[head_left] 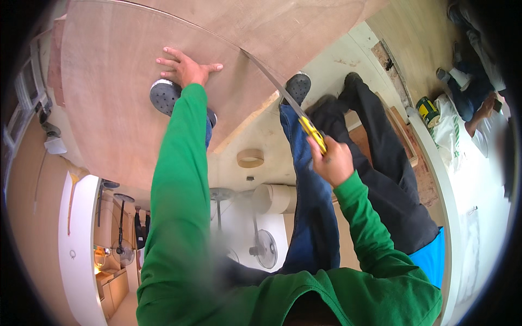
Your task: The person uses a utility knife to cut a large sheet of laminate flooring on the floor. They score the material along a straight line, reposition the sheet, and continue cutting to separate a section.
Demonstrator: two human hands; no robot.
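Note:
A large reddish-brown plywood sheet [125, 125] spreads out before me, with a long thin cut line running across it from the far left. My left hand [185, 67] lies flat on the sheet, fingers spread, close to my shoe [165, 96], which also rests on the wood. In my right hand [331, 162] is the yellow-and-black handle of a hand saw [274, 81]. Its long blade slants up and left, and the tip meets the sheet at the end of the cut line.
To my right, a person in dark trousers [375, 130] stands close by. A roll of tape [250, 158] lies on the floor below the sheet's edge. Further right are a green-and-yellow can [428, 111], a white plastic bag [448, 133] and another person [481, 114].

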